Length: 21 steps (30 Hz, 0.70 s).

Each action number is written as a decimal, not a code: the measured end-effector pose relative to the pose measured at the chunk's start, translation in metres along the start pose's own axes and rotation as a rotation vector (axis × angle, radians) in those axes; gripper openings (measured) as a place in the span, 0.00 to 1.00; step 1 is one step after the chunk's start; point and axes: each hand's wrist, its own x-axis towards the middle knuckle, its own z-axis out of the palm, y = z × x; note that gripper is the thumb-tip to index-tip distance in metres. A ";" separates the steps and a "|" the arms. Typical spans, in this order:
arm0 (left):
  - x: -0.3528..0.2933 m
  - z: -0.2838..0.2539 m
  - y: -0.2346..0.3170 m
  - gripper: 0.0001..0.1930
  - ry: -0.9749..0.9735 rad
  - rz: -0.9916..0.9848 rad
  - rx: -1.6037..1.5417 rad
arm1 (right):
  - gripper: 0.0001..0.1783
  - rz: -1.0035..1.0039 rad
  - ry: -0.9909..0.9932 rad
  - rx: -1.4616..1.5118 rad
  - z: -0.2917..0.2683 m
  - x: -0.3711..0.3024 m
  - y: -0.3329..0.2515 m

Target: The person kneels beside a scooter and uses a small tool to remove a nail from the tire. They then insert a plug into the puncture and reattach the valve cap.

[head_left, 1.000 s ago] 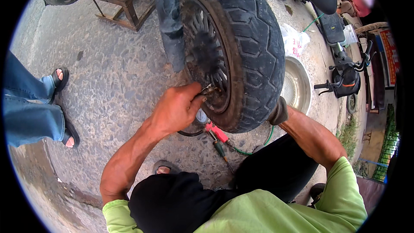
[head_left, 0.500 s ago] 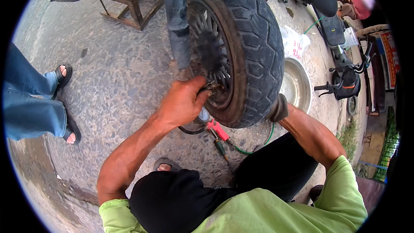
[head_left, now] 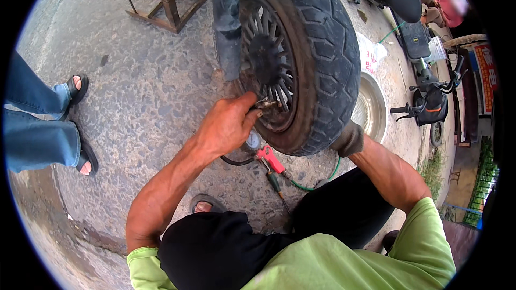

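My left hand (head_left: pixel 227 122) is at the near left side of a spoked scooter wheel (head_left: pixel 267 59), pinching a small metal hose connector (head_left: pixel 264 104) close to the rim. Round the lower right of the black tyre (head_left: pixel 328 64) my right hand (head_left: pixel 349 139), in a dark glove, holds the tread; its fingertips are hidden. The wheel hangs upright under a worn grey fork leg (head_left: pixel 226 27). Just below my left hand, a round pressure gauge (head_left: pixel 252 140) and the red body of an inflator (head_left: pixel 270 159) lie on the ground, with a black hose and a green hose (head_left: pixel 334 169).
A screwdriver (head_left: pixel 273 182) lies by the inflator. Right of the tyre are a metal basin (head_left: pixel 372 108) and a white bag (head_left: pixel 371 56). A parked scooter (head_left: pixel 422 59) stands farther right. At left stands a person in jeans (head_left: pixel 40 129); a metal frame (head_left: pixel 171 8) is behind.
The wheel and fork have shifted slightly right, and the tyre covers a bit more of the basin. The spokes look sharper now. Both hands keep their holds.
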 end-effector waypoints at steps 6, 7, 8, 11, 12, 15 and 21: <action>-0.007 0.000 -0.005 0.06 0.008 -0.077 -0.023 | 0.25 0.697 -0.004 -0.296 0.020 -0.026 0.014; -0.003 0.003 -0.004 0.06 0.016 -0.045 -0.050 | 0.26 0.862 0.010 -0.639 0.044 -0.032 -0.007; -0.005 0.003 -0.004 0.06 0.023 -0.041 -0.037 | 0.26 0.608 -0.258 -0.990 0.034 -0.032 0.022; 0.014 0.015 0.008 0.06 -0.021 -0.058 -0.095 | 0.28 0.676 -0.568 -0.780 -0.034 -0.034 0.175; -0.009 -0.002 -0.006 0.06 0.013 -0.126 -0.041 | 0.37 0.544 -0.376 -0.834 0.050 -0.021 0.113; 0.001 0.003 -0.001 0.07 0.006 -0.077 -0.041 | 0.39 0.541 -0.242 -1.035 0.045 -0.030 0.149; 0.000 0.002 0.002 0.07 -0.001 -0.093 -0.051 | 0.36 0.667 -0.094 -1.157 0.055 -0.039 0.150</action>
